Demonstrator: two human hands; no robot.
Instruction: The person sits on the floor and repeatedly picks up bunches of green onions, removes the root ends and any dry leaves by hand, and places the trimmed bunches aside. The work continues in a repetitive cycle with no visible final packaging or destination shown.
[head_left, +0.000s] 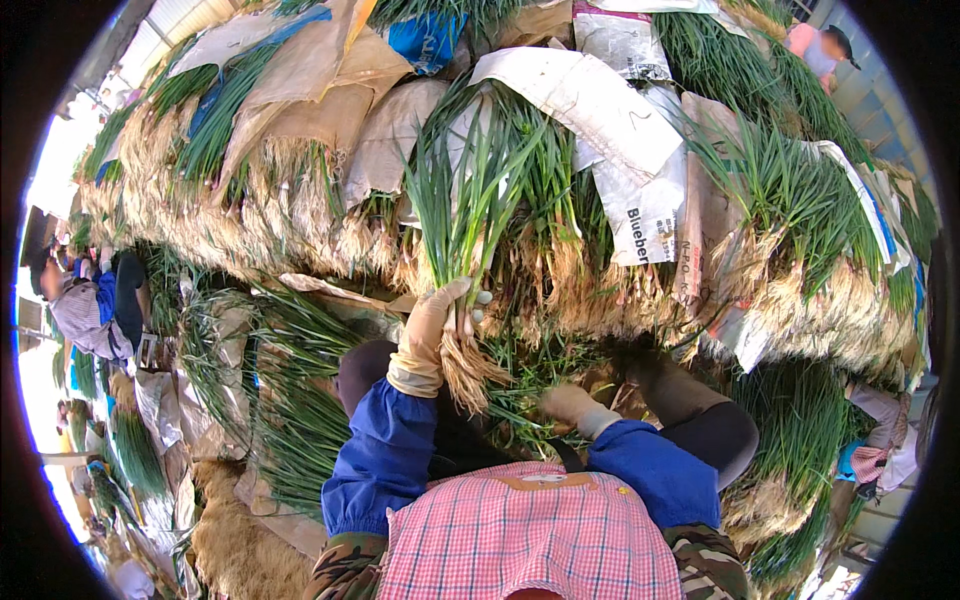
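A pale glove covers my left hand (435, 319), which is closed around a bunch of green-leaved allium plants (469, 217). Their leaves point up and away from me, and their pale bulbs and tan roots hang below the fist. My right hand (568, 403), also gloved and somewhat blurred, is low to the right of those roots, above loose green leaves (525, 360) on the ground between my knees. Whether its fingers hold anything cannot be made out. The two hands are apart.
Ahead lies a long heap of similar plants, their roots (592, 300) facing me, partly covered by woven plastic sacks (585, 105). More plants lie at left (300, 405) and right (787, 427). Co-workers sit at the far left (86, 315) and right (885, 457); another person (817, 52) is upper right.
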